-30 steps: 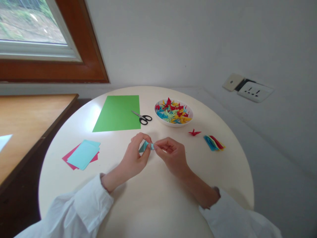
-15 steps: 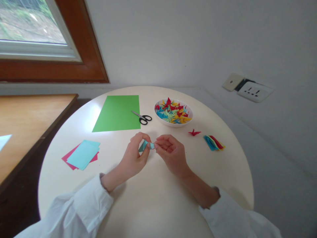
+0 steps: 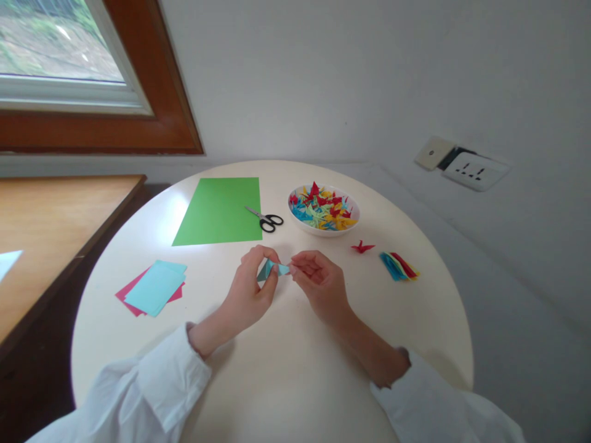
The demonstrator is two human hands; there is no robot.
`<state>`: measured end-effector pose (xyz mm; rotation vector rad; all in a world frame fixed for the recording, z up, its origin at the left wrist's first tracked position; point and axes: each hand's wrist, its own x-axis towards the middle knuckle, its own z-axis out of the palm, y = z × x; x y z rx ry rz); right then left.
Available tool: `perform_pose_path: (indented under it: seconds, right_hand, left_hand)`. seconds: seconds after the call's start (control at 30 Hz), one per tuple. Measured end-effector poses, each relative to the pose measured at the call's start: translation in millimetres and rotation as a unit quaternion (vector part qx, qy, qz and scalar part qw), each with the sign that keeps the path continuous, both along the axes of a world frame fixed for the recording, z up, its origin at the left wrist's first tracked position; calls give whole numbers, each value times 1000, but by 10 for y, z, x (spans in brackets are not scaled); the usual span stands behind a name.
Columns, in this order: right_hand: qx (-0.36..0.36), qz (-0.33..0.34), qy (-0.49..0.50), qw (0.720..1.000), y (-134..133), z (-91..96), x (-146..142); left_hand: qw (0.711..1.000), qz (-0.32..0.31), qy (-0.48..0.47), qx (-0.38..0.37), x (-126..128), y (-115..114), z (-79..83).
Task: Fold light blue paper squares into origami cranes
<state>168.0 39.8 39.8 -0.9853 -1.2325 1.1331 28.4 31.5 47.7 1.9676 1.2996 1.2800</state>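
Now a small folded light-blue paper piece [image 3: 282, 269] is pinched by the left hand [image 3: 247, 284]; its pointed tip is gripped by the right hand [image 3: 322, 287]; all is held over the round white table [image 3: 290, 369].

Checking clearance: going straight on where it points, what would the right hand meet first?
The folded blue paper, which the right hand seems to touch, then probably the left hand; depth is unclear.

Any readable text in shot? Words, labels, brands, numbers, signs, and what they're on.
None readable.
White rectangular wall socket plate: slots visible, no legible lettering.
Cream square wall plate: small dark round mark, too small to read.
Black-handled metal scissors: any marking too small to tell.
Light-blue folded paper piece: no lettering visible.
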Motion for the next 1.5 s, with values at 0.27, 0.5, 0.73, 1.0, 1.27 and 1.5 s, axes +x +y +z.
perform_pose_path:
  seconds: [0.27, 0.5, 0.73, 1.0, 1.27, 1.5]
  right_hand:
    - [6, -4, 6, 1000, -8, 7, -5]
    - [13, 3, 11, 1000, -6, -1, -1]
    - [22, 1, 1, 1000, -10, 8, 0]
    - [37, 21, -7, 999, -27, 16, 18]
    - [32, 17, -43, 998, -27, 4, -7]
    - [32, -15, -72, 997, -15, -4, 15]
  left_hand:
    - [1000, -2, 0, 3, 6, -4, -8]
    - [1000, 1, 5, 2, 1, 4, -10]
    - [1000, 10, 14, 4, 4, -5, 10]
    - [1000, 14, 8, 1, 9, -4, 5]
    - [1000, 4, 11, 3, 6, -6, -5]
    - [1000, 9, 14, -11, 4, -14, 19]
